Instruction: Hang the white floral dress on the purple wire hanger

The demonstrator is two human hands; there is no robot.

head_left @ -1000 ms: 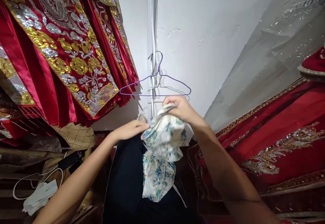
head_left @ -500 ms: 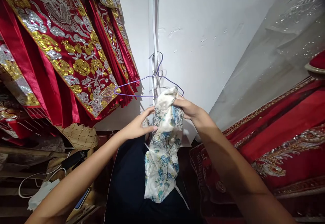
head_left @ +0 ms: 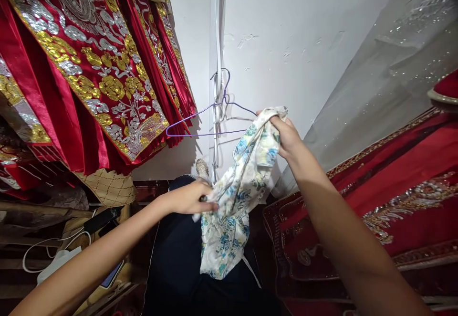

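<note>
A white garment with blue and green flowers [head_left: 246, 182] hangs bunched between my hands, its lower end over the dark trousers [head_left: 179, 258]. My right hand [head_left: 286, 134] is closed on its upper end, at the right tip of a purple wire hanger [head_left: 193, 115]. The cloth covers that tip, so I cannot tell whether it is on the hanger. Lower down, my left hand [head_left: 195, 196] grips the garment's left edge between thumb and fingers. The hanger hooks onto a white vertical strip [head_left: 217, 44] at the wall.
Red costumes with gold and silver sequins [head_left: 118, 87] hang at the left. More red embroidered cloth [head_left: 422, 182] and a sheer glittery fabric [head_left: 379, 77] are on the right. A wooden stool [head_left: 125, 282] with a phone and white cable stands lower left.
My right hand has moved right and slightly up, drawing the garment's top along. My left hand has gone down and left, and the garment now stretches diagonally between them.
</note>
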